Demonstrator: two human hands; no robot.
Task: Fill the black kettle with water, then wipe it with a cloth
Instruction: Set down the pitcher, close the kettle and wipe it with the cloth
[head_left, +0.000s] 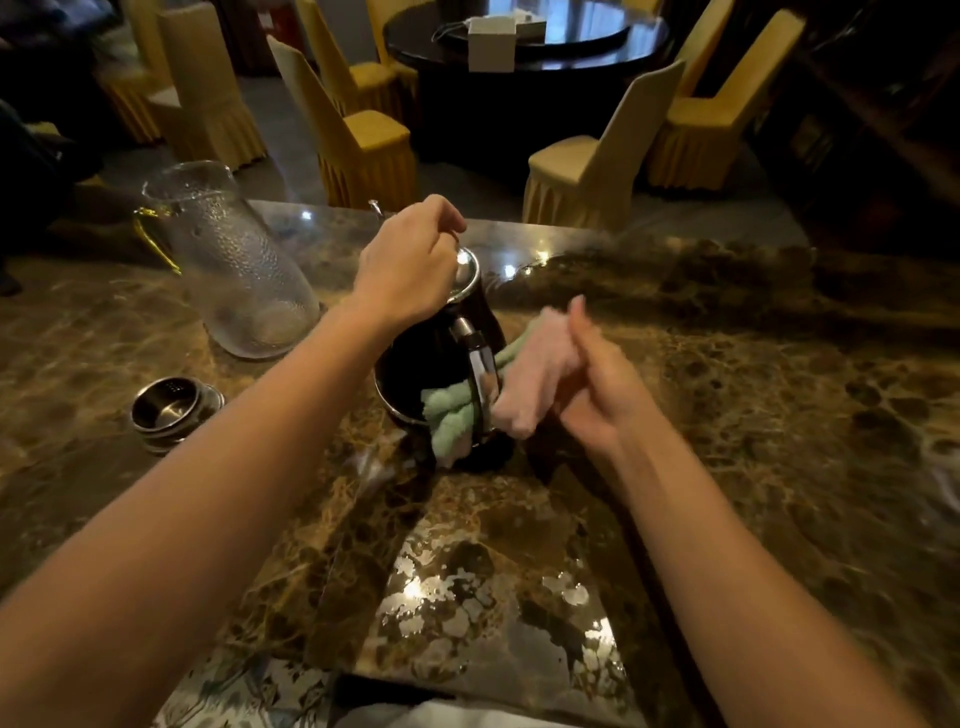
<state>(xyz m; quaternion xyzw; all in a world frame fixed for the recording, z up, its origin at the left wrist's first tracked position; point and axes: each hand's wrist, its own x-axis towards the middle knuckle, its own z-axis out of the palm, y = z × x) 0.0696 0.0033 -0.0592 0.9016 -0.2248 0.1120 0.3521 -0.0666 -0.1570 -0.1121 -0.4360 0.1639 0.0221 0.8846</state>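
Observation:
The black kettle (415, 371) stands on the brown marble table (727, 415), its shiny metal handle facing me. My left hand (410, 265) rests on the kettle's silver lid, fingers closed on the lid's knob. My right hand (592, 384) holds a pink and green cloth (524, 384) pressed against the kettle's right side and handle. The green part of the cloth (449, 415) hangs through the handle onto the lower body. The kettle's spout is hidden behind my left hand.
A textured glass pitcher (234, 260) with a gold handle stands at the left, looking empty. A small steel strainer (166, 410) sits at the near left. Covered yellow chairs (363, 140) and a dark round table (524, 52) lie beyond the far edge.

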